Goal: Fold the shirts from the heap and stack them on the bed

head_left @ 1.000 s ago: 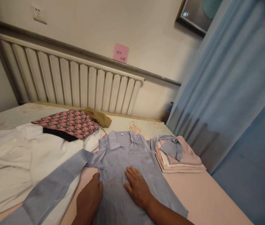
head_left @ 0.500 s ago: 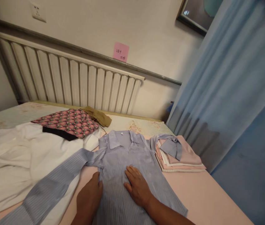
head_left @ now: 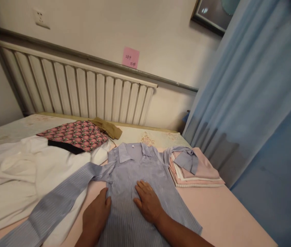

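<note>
A blue-grey striped long-sleeved shirt (head_left: pixel 128 206) lies spread front side up, its collar pointing away from me. My right hand (head_left: pixel 147 202) rests flat on the chest of the shirt with its fingers stretched out, open. At the shirt's left side edge is my left hand (head_left: pixel 96 212), turned on its side. Its thumb and forefinger show a little apart against the cloth; its other fingers are hidden. The left sleeve (head_left: pixel 55 195) reaches out toward the lower left, over white cloth. The right sleeve's cuff (head_left: pixel 188 160) is bent over onto a folded stack.
Folded pink and white clothes (head_left: pixel 207 168) are stacked on the right of the pink sheet (head_left: pixel 222 209). White clothing (head_left: pixel 14 168), a floral-patterned cloth (head_left: pixel 81 135) and a brown cloth (head_left: pixel 108 127) lie left. Behind stands a radiator (head_left: pixel 83 89); a blue curtain (head_left: pixel 250 103) hangs at right.
Both hands have shifted very slightly left and keep about the same places on the shirt. The view has turned a little; the clothes lie as before.
</note>
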The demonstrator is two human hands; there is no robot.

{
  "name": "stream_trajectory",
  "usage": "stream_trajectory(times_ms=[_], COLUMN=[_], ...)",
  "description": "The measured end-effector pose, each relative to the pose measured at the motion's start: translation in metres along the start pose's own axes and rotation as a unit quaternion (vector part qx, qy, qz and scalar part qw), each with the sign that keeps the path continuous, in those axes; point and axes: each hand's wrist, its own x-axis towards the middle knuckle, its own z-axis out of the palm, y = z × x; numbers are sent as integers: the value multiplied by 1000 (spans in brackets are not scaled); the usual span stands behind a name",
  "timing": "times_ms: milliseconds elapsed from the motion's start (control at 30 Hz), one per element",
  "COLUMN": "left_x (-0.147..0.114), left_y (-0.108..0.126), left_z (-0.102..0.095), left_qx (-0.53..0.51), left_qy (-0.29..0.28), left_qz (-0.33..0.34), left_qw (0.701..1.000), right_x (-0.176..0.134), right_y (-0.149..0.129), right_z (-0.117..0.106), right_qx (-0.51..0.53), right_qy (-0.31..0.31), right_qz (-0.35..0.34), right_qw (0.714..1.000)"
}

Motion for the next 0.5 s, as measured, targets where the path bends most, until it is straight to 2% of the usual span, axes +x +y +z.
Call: stream_trajectory(times_ms=[233, 367, 500], left_x=[-13, -27, -48], left_y=[-1, -1, 0], left_z=[7, 8, 5], left_qx=[-50, -73, -80], left_qy=[43, 34, 21], left_qz=[-7, -12, -23], left_qw=[998, 997, 996], right_x=[1, -5, -30], right_y=[2, 7, 24], right_z=[-1, -7, -11], right_qx=[28, 55, 67], right_qy=[2, 12, 39], right_qz=[0, -5, -3], right_qw=[1000, 998, 997])
